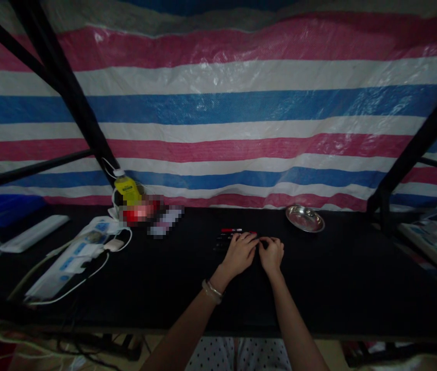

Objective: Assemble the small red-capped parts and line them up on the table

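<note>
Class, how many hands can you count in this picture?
2: the left hand, partly covering a group of pens, and the right hand, close beside it. No others show.

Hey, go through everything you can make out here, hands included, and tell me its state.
Left hand: curled, grip unclear
Right hand: curled, grip unclear
Red pen: lying flat
Dark pens: lying flat, partly covered
Metal dish: face up
Yellow bottle: capped, upright
Power strip: plug inserted
Striped sheet: hanging, creased

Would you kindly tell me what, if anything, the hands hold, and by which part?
That cannot be told: the left hand partly covers the pens, and any grip by the right hand is too dark to see.
</note>
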